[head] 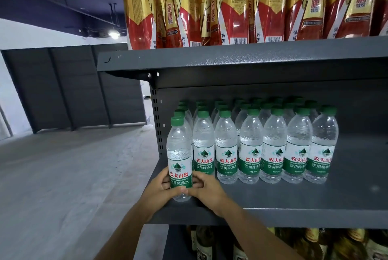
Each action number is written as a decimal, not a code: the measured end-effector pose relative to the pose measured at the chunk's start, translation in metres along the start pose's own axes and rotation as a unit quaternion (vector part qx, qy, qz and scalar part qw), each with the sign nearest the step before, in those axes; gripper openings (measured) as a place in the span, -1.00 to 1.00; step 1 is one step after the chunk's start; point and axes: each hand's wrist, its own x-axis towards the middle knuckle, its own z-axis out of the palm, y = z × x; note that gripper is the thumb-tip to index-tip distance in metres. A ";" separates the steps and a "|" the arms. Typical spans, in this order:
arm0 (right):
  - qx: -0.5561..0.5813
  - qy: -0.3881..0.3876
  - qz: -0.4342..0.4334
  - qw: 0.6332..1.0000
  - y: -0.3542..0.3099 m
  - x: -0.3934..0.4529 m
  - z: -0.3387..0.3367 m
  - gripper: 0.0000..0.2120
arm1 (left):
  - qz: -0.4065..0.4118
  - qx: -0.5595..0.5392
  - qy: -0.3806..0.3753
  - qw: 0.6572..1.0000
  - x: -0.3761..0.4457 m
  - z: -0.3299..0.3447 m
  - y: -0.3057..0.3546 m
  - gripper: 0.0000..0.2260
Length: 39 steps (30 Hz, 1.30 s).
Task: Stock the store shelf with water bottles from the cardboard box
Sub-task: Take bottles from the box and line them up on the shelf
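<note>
Hands [161,188] [206,190] grip upright water bottle [179,154] on shelf [294,198]

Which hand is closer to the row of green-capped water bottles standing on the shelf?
Right. The right hand grips the held clear plastic water bottle on the side facing the front row of bottles; the left hand grips its far side.

Lower-shelf bottles [315,245] cut off below.

Both hands — left [162,189], right [206,188] — forward, fingers seemingly curled
</note>
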 end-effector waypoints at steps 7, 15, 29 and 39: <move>0.007 0.045 0.028 0.999 -0.002 0.001 0.001 -0.48 | -0.012 -0.008 0.003 1.000 0.001 -0.001 0.000 -0.50; -0.023 0.113 -0.020 0.993 -0.006 -0.002 0.002 -0.69 | -0.031 0.007 0.018 0.999 0.002 0.000 -0.001 -0.51; -0.514 0.207 -0.147 0.819 -0.178 0.062 -0.075 -0.64 | -0.033 0.035 0.024 0.999 0.001 0.002 -0.002 -0.52; -0.487 0.166 -0.113 0.850 -0.164 0.069 -0.082 -0.79 | -0.043 0.046 0.025 0.998 0.005 0.001 -0.002 -0.50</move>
